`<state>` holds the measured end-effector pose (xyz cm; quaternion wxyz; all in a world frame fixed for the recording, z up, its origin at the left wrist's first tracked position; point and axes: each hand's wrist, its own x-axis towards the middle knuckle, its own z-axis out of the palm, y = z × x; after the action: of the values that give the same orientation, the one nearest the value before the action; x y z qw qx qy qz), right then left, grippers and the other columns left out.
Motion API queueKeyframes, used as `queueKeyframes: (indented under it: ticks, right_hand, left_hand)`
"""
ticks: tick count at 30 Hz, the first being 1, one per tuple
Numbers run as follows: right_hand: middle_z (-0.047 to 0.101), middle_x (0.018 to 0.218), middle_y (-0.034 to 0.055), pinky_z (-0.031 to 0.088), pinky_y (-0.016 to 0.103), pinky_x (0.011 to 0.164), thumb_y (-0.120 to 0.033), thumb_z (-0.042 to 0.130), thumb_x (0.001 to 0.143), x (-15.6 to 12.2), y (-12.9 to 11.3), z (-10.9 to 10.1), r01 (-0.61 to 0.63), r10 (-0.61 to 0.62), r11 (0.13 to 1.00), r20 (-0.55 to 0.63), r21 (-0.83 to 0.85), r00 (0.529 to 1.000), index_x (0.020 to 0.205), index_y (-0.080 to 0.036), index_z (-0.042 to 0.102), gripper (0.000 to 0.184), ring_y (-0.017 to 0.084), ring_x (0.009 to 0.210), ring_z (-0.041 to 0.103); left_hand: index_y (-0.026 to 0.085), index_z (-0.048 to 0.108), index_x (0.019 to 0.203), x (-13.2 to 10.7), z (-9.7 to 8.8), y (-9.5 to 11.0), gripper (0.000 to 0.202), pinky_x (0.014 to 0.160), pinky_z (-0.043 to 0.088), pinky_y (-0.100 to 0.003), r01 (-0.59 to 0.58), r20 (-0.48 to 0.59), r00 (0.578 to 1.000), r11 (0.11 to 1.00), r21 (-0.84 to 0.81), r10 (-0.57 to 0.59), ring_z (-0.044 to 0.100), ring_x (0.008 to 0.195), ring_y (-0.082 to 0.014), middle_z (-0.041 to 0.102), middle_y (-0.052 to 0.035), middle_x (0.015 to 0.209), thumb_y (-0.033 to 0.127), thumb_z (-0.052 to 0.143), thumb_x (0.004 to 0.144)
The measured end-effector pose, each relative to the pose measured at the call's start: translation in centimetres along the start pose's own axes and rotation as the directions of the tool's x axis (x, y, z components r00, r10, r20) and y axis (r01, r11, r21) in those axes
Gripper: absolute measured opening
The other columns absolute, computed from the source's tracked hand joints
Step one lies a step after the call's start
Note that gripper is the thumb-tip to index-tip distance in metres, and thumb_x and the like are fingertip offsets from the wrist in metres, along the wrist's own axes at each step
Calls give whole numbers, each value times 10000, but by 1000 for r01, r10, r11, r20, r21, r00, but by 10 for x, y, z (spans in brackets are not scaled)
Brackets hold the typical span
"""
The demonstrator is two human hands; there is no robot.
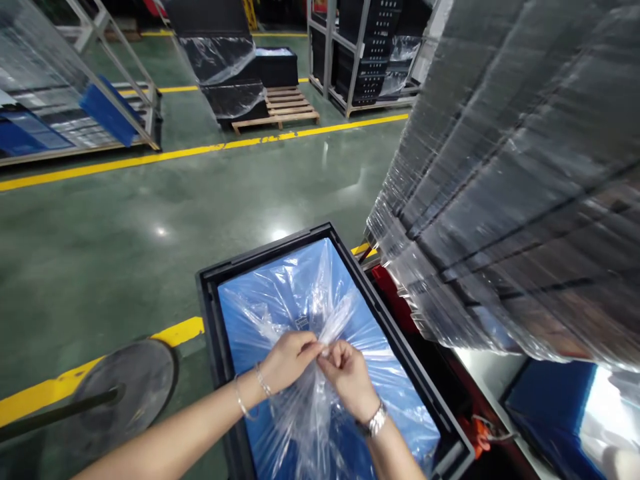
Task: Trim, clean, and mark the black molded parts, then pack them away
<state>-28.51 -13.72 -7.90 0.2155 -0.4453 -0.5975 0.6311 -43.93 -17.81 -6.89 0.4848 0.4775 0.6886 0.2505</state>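
Below me is a black crate (384,308) with blue contents (295,267) under a clear plastic bag (345,313). The bag's film is gathered into a bunch at the middle, its folds fanning out toward the crate's walls. My left hand (291,360), a bracelet at its wrist, pinches the gathered plastic from the left. From the right, my right hand (350,380), with a metal watch, closes its thumb and fingers on the same bunch. The fingertips of both hands nearly meet there. A small printed mark (302,323) shows just beyond my left hand.
Tall stacks wrapped in stretch film (500,187) stand close on the right. A round dark base with a pole (125,383) is on the floor at left. Farther off are a wooden pallet (290,105), wrapped black crates (220,67), metal racks (357,60) and yellow floor lines (190,152).
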Motion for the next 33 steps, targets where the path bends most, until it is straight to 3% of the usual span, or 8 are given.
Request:
queueKeyframes:
  ticks: [4,9,15,19,22,26,30,33]
  right_hand:
    - [510,689,14,398,323,693,-160,413,931,-15,1,8,290,-381,818,-90,-497,920,686,-205,454,253,176,702,481]
    - [615,1012,96,441,392,818,-55,450,886,-19,5,13,325,-487,692,-84,-644,869,1200,-168,573,356,238,922,524]
    - [607,889,77,473,378,738,-79,485,809,-23,-5,10,230,-390,746,-130,-625,912,867,-189,664,218,238,844,569]
    - [650,867,37,493,323,652,-121,496,783,-24,-7,10,151,-257,865,-165,-478,952,1298,-161,501,516,186,683,601]
    - [626,777,-8,492,277,614,-91,484,701,-14,-5,9,24,-48,975,-105,-219,993,1316,-136,438,618,154,623,592]
    - [615,761,-6,480,252,574,-99,499,685,-6,-4,1,-121,121,993,40,3,992,1163,-148,510,481,139,602,576]
    - [602,1007,71,507,338,761,-189,581,813,-21,-10,-1,82,-123,963,-146,-258,982,1019,-200,580,206,195,849,608]
    - [579,1019,88,478,395,847,-223,632,838,-32,-13,7,116,-227,882,-196,-456,954,918,-199,641,84,247,976,575]
  left_hand:
    - [182,437,610,3,-1,5,325,604,291,-273,-22,11,1000,996,82,21,429,590,-123,419,38,564,338,433,895]
    - [176,576,763,5,-16,16,212,659,357,-279,-238,175,965,929,282,194,574,701,-158,635,-21,736,249,429,896]
    - [171,603,879,8,-28,17,105,644,390,-294,-460,380,878,730,505,291,630,773,-189,666,-34,860,198,527,813]
    - [186,590,921,2,-22,6,160,663,405,-295,-514,324,857,715,473,402,625,782,-183,644,-18,865,141,499,797]
    - [178,568,957,-3,-19,-2,200,703,411,-301,-515,251,857,778,360,451,612,806,-189,635,-26,896,143,531,764]
    - [170,612,872,0,-19,-7,154,698,386,-275,-361,195,920,929,80,341,556,773,-156,598,-16,844,155,515,754]
    - [144,618,787,15,-17,-12,151,614,331,-256,-1,250,968,996,-87,23,452,653,-128,498,25,681,194,508,696]
    - [127,618,773,23,-18,-17,166,627,343,-257,66,300,953,993,-97,-34,461,664,-134,503,23,669,232,512,699]
